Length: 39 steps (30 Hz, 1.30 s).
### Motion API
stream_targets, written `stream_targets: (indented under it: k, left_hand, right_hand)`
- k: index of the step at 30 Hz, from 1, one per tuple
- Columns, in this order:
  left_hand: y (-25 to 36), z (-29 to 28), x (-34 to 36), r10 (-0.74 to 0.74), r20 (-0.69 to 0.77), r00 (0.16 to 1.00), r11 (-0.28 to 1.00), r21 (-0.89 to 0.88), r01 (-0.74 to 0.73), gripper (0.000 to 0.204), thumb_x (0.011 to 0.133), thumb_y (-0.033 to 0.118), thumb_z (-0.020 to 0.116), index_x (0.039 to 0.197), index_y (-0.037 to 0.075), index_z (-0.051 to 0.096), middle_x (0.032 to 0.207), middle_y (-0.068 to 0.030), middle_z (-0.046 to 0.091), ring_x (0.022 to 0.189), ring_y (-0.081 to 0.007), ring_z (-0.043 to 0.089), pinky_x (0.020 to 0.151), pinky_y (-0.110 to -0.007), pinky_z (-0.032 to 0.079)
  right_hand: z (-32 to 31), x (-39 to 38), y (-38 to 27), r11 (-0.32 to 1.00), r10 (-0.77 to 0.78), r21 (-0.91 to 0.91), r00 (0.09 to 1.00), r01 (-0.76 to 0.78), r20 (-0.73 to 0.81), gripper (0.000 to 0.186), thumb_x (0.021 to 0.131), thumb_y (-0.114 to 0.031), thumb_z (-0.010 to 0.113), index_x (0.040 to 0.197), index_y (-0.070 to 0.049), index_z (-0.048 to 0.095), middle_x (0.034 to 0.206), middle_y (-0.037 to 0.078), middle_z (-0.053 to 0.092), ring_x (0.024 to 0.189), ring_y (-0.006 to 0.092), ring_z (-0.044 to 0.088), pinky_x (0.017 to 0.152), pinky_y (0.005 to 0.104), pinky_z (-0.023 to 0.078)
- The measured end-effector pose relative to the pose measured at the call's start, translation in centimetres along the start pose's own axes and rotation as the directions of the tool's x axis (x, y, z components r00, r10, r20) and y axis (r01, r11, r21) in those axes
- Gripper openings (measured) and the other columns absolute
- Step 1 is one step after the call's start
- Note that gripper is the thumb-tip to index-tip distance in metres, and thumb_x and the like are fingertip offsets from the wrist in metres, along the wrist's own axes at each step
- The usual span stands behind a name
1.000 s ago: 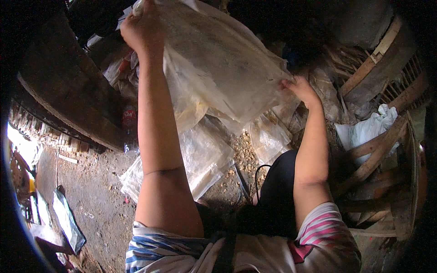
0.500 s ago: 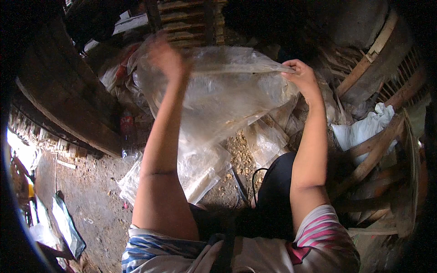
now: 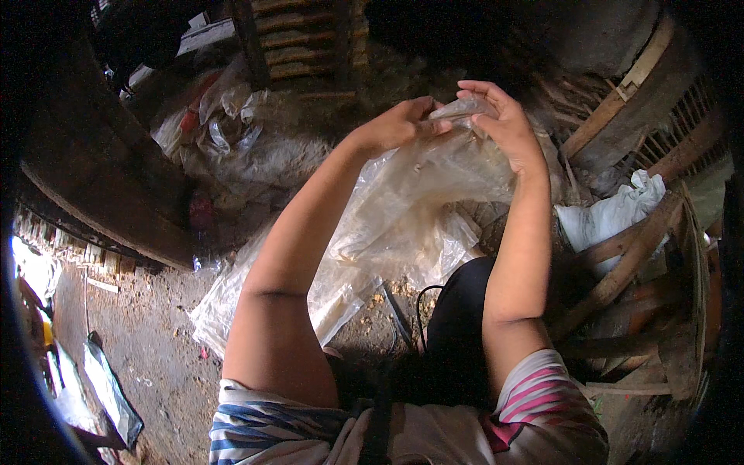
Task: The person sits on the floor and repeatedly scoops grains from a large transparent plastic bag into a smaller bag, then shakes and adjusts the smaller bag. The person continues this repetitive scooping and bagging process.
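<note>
A large clear plastic sheet (image 3: 434,174), dusty and crumpled, hangs from my two raised hands. My left hand (image 3: 411,122) grips its upper edge, fingers bent around the film. Close beside it, my right hand (image 3: 504,120) pinches a gathered part of the same edge between thumb and fingers. Below, the sheet slopes down toward more crumpled clear plastic (image 3: 225,310) on the ground near my left forearm. Whether these are one piece I cannot tell.
Another heap of clear plastic (image 3: 232,124) lies at the far left, with a plastic bottle (image 3: 203,221) below it. On the right, a white sack (image 3: 612,213) rests by wooden beams (image 3: 620,287). A folded silvery sheet (image 3: 112,391) lies on the left ground.
My left hand has swept right, from the sheet's far left side to beside my right hand. The sheet, spread wide before, now hangs bunched together.
</note>
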State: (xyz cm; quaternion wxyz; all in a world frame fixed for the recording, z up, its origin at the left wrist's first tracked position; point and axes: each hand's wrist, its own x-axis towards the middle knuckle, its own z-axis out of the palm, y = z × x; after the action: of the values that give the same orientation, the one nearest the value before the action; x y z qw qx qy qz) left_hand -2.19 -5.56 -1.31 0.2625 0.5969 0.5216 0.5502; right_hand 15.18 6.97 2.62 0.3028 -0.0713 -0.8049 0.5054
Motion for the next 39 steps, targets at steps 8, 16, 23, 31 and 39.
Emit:
stream_targets:
  k: [8, 16, 23, 31, 39]
  left_hand:
    - [0.7, -0.2, 0.9, -0.114, -0.217, 0.970, 0.967, -0.249, 0.058, 0.032, 0.097, 0.028, 0.060, 0.107, -0.002, 0.062, 0.092, -0.0075, 0.067, 0.079, -0.0144, 0.061, 0.072, -0.029, 0.050]
    - [0.6, -0.1, 1.1, 0.018, -0.314, 0.949, 0.995, -0.091, -0.049, 0.027, 0.094, 0.025, 0.066, 0.095, -0.002, 0.063, 0.081, -0.0017, 0.063, 0.073, -0.0100, 0.055, 0.068, -0.027, 0.047]
    - [0.6, -3.5, 1.6, 0.153, -0.485, 0.861, 0.983, -0.018, -0.185, 0.022, 0.092, 0.024, 0.067, 0.090, 0.002, 0.064, 0.079, -0.0016, 0.065, 0.072, -0.0083, 0.053, 0.067, -0.026, 0.046]
    - [1.9, -2.4, 2.5, 0.424, -0.492, 0.760, 0.899, 0.329, -0.289, 0.028, 0.090, 0.028, 0.069, 0.092, 0.000, 0.062, 0.073, -0.0123, 0.062, 0.065, -0.0152, 0.052, 0.064, -0.029, 0.046]
    - [1.3, -6.3, 1.0, 0.446, -0.638, 0.627, 0.877, 0.451, -0.165, 0.036, 0.088, 0.031, 0.070, 0.094, -0.004, 0.061, 0.077, -0.0170, 0.063, 0.067, -0.0237, 0.058, 0.066, -0.033, 0.047]
  right_hand:
    - [0.6, -0.4, -2.2, 0.990, 0.085, -0.089, 0.967, -0.109, -0.240, 0.044, 0.086, -0.003, 0.062, 0.130, -0.005, 0.055, 0.119, 0.006, 0.062, 0.106, 0.0132, 0.057, 0.093, 0.0281, 0.044]
    - [1.6, 1.0, 0.5, 0.983, 0.141, -0.121, 0.989, -0.135, 0.044, 0.038, 0.085, -0.022, 0.074, 0.114, 0.001, 0.064, 0.103, 0.007, 0.069, 0.094, 0.0136, 0.061, 0.085, 0.0286, 0.047]
    - [-1.8, -1.5, 1.8, 0.826, 0.375, -0.514, 0.907, -0.232, 0.194, 0.045, 0.082, -0.029, 0.076, 0.110, 0.004, 0.065, 0.103, 0.013, 0.069, 0.096, 0.0178, 0.062, 0.086, 0.0327, 0.047]
    - [0.0, 0.8, 8.4, 0.647, 0.431, -0.676, 0.901, -0.353, -0.058, 0.047, 0.080, -0.036, 0.077, 0.097, 0.007, 0.069, 0.081, 0.015, 0.072, 0.081, 0.0218, 0.067, 0.079, 0.0345, 0.050]
    - [-4.8, -2.0, 6.4, 0.607, 0.506, -0.720, 0.862, -0.337, 0.024, 0.041, 0.078, -0.028, 0.078, 0.103, 0.003, 0.068, 0.098, 0.014, 0.071, 0.091, 0.0223, 0.065, 0.084, 0.0344, 0.048]
